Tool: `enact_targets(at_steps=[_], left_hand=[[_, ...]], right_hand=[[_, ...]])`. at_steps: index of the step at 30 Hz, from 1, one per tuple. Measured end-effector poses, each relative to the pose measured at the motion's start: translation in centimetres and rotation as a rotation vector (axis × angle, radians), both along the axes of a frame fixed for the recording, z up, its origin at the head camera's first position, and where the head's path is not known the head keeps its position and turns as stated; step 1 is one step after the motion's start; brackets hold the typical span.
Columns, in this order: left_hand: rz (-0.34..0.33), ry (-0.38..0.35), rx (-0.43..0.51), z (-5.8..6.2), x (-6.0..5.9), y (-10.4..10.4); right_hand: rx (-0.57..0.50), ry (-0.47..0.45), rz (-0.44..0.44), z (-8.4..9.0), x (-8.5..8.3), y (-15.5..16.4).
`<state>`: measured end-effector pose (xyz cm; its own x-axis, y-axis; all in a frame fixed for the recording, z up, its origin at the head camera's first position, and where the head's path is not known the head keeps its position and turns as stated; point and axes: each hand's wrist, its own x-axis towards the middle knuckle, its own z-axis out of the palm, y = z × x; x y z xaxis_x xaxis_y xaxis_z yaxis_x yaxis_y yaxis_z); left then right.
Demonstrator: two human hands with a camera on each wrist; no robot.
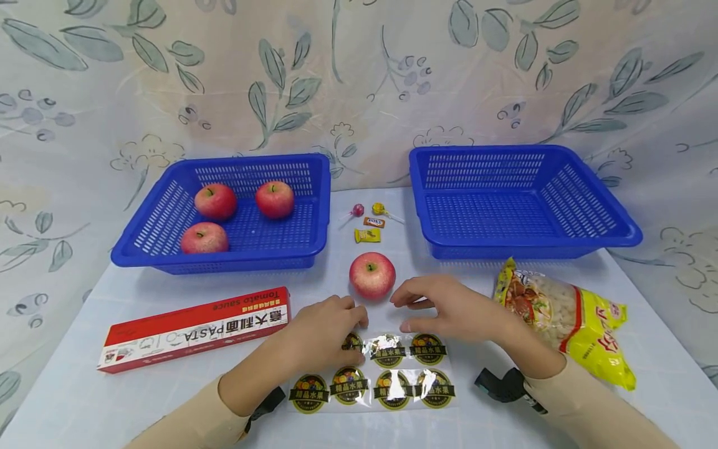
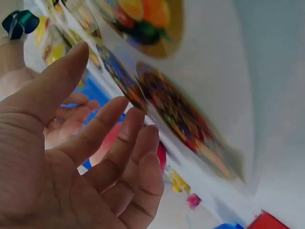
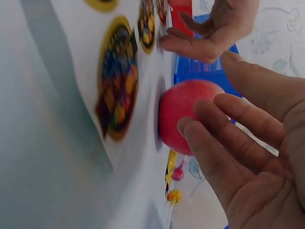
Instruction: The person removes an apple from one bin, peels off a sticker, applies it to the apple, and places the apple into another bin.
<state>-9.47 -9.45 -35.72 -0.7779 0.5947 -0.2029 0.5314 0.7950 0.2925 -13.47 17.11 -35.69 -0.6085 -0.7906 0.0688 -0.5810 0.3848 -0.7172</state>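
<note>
A clear sheet of round fruit stickers [image 1: 373,399], gold-rimmed and dark, lies flat at the table's front. Over its upper left part hovers my left hand [image 1: 328,332], covering some of the stickers. In the left wrist view this hand's thumb [image 2: 71,71] stands apart from its loosely bent fingers, with nothing between them. A red apple [image 1: 372,275] sits just beyond the sheet. My right hand [image 1: 451,307] is at the apple's right, its fingers extended toward it and holding nothing. In the right wrist view, its fingertips overlap the apple [image 3: 178,114].
Three apples lie in the left blue basket [image 1: 224,265]; another blue basket [image 1: 505,249] stands at the right. Between them are two lollipops [image 1: 378,208] and small wrapped candies [image 1: 367,236]. A red pasta box [image 1: 196,330] lies left, a yellow food bag [image 1: 566,318] right.
</note>
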Motion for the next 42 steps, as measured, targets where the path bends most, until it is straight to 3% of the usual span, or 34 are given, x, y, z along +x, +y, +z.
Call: enact_targets(at_steps=[7, 19, 30, 37, 42], left_hand=[[-0.011, 0.039, -0.032, -0.4, 0.2, 0.9], [-0.014, 0.001, 0.009, -0.8, 0.3, 0.7], [0.047, -0.109, 0.082, -0.9, 0.0, -0.3], [0.132, -0.013, -0.043, 0.2, 0.4, -2.3], [0.116, 0.012, -0.102, 0.5, 1.3, -3.0]], right_hand=[[0.037, 0.032, 0.041, -0.8, 0.6, -0.7], [0.086, 0.098, 0.063, -1.5, 1.3, -1.0], [0.111, 0.177, 0.061, -1.9, 1.6, -1.5], [0.134, 0.180, 0.044, -2.0, 1.6, -1.7], [0.143, 0.196, 0.052, -1.9, 1.5, -1.7]])
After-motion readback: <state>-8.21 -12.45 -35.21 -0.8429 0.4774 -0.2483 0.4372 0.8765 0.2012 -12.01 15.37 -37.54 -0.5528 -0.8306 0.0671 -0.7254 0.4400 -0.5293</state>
